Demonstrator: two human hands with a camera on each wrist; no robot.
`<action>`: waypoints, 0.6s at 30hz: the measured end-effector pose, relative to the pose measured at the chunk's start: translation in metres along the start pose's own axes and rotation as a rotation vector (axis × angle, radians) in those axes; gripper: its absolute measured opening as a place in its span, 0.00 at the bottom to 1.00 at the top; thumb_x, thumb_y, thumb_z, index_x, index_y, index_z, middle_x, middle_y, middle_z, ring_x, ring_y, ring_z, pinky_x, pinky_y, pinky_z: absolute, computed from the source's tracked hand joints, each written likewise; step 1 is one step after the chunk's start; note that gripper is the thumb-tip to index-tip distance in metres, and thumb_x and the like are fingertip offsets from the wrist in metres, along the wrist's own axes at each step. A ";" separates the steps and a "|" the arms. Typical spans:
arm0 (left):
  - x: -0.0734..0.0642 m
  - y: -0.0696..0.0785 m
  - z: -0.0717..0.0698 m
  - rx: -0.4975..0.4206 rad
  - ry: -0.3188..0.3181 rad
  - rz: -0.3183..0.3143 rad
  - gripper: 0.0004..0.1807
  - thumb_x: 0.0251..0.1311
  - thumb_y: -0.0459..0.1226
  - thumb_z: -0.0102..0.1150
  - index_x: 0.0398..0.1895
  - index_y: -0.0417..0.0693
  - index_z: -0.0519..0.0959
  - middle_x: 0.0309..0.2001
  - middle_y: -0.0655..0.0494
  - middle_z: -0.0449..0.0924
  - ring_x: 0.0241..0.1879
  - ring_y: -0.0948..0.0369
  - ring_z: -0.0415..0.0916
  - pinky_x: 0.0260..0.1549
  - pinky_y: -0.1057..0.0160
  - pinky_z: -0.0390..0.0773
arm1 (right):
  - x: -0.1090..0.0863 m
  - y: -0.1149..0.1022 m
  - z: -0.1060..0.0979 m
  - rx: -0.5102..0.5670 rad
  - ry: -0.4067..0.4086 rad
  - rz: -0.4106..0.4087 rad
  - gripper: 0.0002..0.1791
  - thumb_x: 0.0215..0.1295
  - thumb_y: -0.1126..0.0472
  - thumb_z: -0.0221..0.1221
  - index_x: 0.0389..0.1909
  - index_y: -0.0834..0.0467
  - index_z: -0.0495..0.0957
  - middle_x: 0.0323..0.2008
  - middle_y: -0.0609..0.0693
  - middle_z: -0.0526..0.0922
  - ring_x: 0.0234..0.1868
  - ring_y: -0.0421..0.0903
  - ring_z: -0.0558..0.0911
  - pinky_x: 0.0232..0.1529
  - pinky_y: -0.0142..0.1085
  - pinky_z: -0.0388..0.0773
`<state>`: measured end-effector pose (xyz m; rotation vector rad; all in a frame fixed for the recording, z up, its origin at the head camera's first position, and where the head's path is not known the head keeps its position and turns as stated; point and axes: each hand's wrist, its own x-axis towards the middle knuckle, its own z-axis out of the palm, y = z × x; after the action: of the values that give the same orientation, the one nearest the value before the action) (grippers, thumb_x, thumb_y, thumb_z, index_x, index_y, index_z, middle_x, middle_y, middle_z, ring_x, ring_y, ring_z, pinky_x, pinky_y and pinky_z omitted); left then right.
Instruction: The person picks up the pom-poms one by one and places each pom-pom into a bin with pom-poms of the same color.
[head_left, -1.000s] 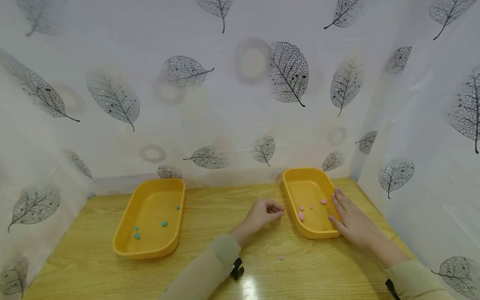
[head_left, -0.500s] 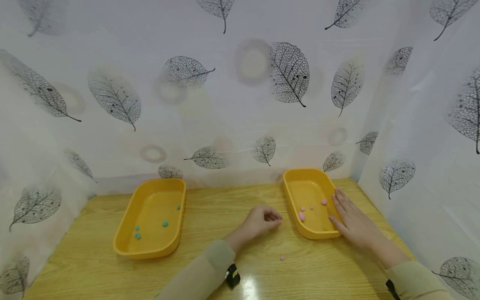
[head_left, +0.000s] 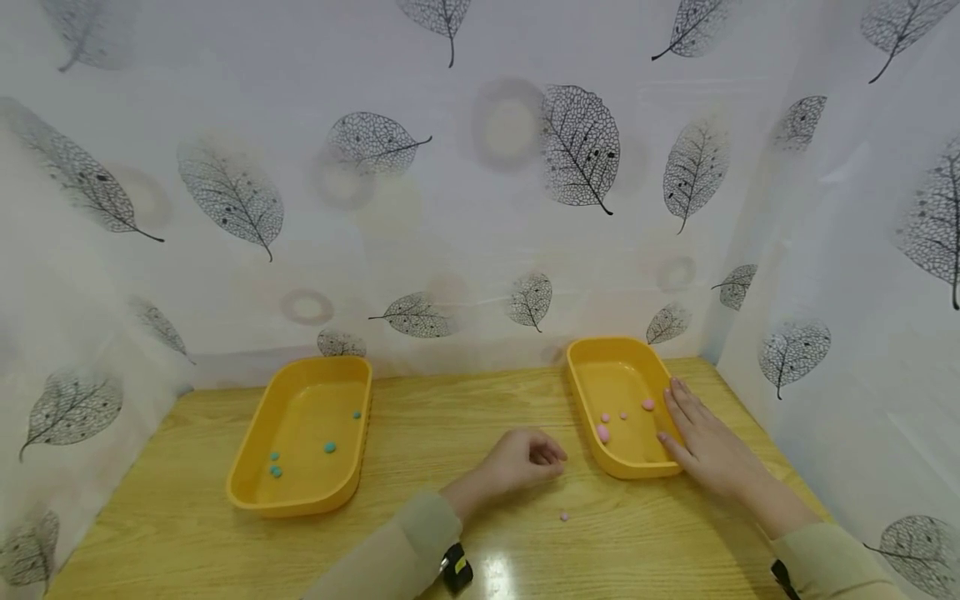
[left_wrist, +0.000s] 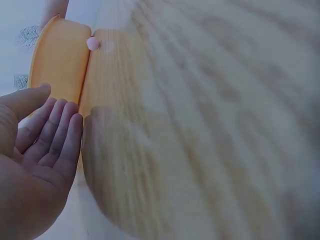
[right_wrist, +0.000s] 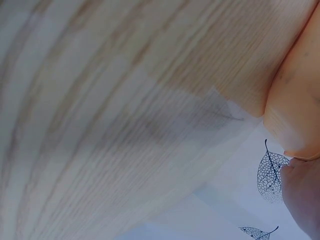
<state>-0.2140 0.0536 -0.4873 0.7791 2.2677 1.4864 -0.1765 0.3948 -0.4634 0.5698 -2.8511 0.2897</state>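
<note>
My left hand hovers just over or on the table, left of the right-hand yellow tray, its fingers loosely bent. Nothing lies in its palm in the left wrist view. A small loose pink ball sits on the wood nearer me than that hand; the left wrist view also has a pink ball beside the tray wall. My right hand rests along the tray's right rim, fingers straight, thumb over the edge. Several pink pieces of differing size lie inside. The right wrist view catches only part of that hand.
Another yellow tray stands at the left with several teal pieces in it. Leaf-printed white sheeting hangs behind and at both sides of the wooden table.
My left hand has drawn back toward me, away from the tray's side and closer to the loose pink ball. The right hand and both trays have stayed in place.
</note>
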 end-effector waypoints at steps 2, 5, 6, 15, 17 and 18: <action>-0.002 -0.002 0.001 -0.003 -0.004 -0.004 0.07 0.63 0.30 0.72 0.43 0.40 0.89 0.38 0.49 0.90 0.34 0.72 0.79 0.39 0.75 0.81 | 0.000 -0.001 -0.001 0.000 -0.002 0.003 0.39 0.82 0.50 0.52 0.77 0.78 0.57 0.80 0.77 0.54 0.82 0.72 0.56 0.77 0.19 0.20; -0.004 -0.004 0.002 -0.014 -0.013 -0.009 0.07 0.62 0.28 0.73 0.43 0.40 0.89 0.38 0.49 0.90 0.33 0.72 0.80 0.39 0.76 0.82 | 0.000 -0.001 -0.001 -0.001 -0.001 0.000 0.40 0.82 0.50 0.52 0.77 0.79 0.57 0.80 0.78 0.54 0.82 0.72 0.56 0.76 0.18 0.19; -0.004 -0.004 0.002 -0.018 -0.018 -0.006 0.07 0.62 0.28 0.73 0.43 0.39 0.89 0.38 0.48 0.91 0.33 0.72 0.80 0.39 0.76 0.82 | 0.000 -0.001 -0.001 -0.001 0.000 -0.001 0.40 0.82 0.50 0.52 0.77 0.79 0.57 0.80 0.78 0.54 0.82 0.72 0.56 0.76 0.18 0.19; -0.014 -0.001 0.004 -0.067 -0.109 0.016 0.07 0.63 0.26 0.71 0.43 0.35 0.88 0.38 0.44 0.91 0.33 0.74 0.81 0.40 0.77 0.84 | 0.000 -0.002 -0.002 0.000 -0.001 -0.002 0.39 0.82 0.51 0.52 0.77 0.79 0.58 0.79 0.78 0.54 0.82 0.72 0.56 0.74 0.17 0.18; -0.016 -0.001 0.005 -0.065 -0.123 0.018 0.07 0.63 0.26 0.71 0.43 0.35 0.88 0.38 0.45 0.91 0.33 0.75 0.81 0.40 0.76 0.84 | 0.000 -0.002 -0.002 0.001 -0.004 -0.002 0.39 0.82 0.50 0.52 0.77 0.79 0.57 0.80 0.78 0.54 0.82 0.72 0.56 0.75 0.18 0.19; -0.017 -0.001 0.006 -0.062 -0.128 0.016 0.07 0.63 0.26 0.71 0.43 0.35 0.88 0.38 0.46 0.91 0.33 0.75 0.80 0.40 0.77 0.84 | 0.000 -0.002 -0.002 0.002 -0.005 -0.001 0.39 0.82 0.50 0.52 0.77 0.79 0.57 0.80 0.78 0.54 0.82 0.72 0.56 0.75 0.18 0.19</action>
<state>-0.1971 0.0474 -0.4915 0.8507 2.1172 1.4623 -0.1758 0.3935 -0.4612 0.5732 -2.8558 0.2920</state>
